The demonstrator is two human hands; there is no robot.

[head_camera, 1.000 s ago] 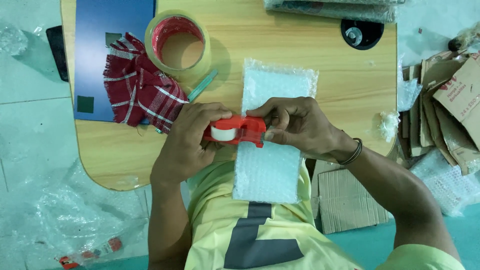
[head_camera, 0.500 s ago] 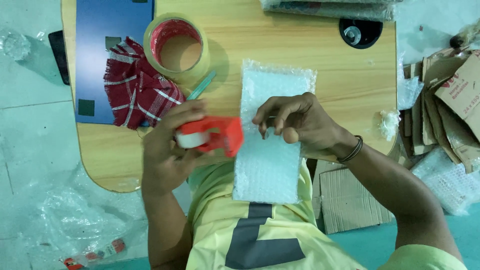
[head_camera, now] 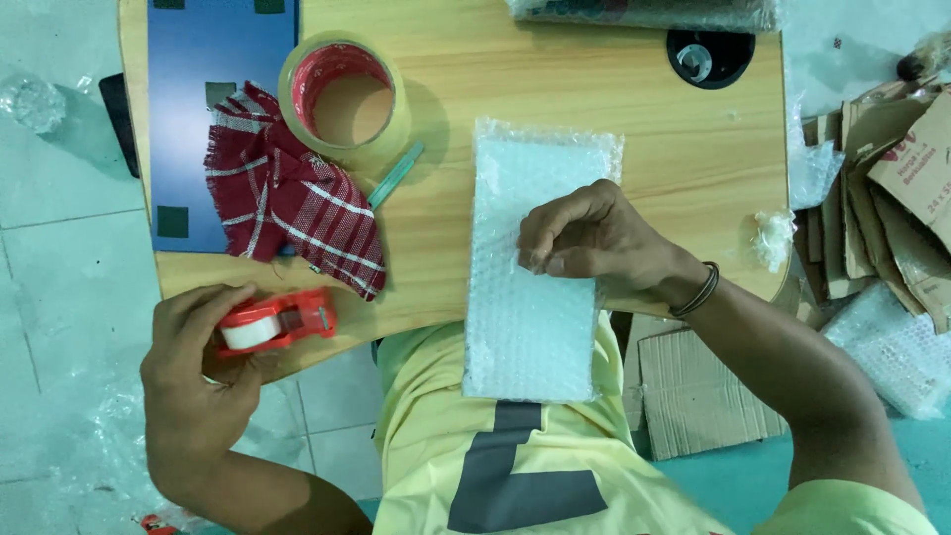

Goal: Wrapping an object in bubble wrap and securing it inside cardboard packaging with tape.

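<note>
Pressing our right hand point(head_camera: 594, 238), fingers curled, onto the bubble-wrap packet point(head_camera: 530, 297), we see a bumpy rectangle, its long axis running from the wooden table point(head_camera: 594, 89) onto our lap. Our left hand point(head_camera: 193, 342) grips a red tape dispenser point(head_camera: 275, 322) beside the table's edge. Nearby lie a checked cloth point(head_camera: 287, 213) and a tape roll point(head_camera: 342, 99), above a pale tiled floor point(head_camera: 59, 277).

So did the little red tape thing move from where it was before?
Yes. The red tape dispenser in the left hand went left, off the bubble-wrap packet to the table's near-left edge.
</note>
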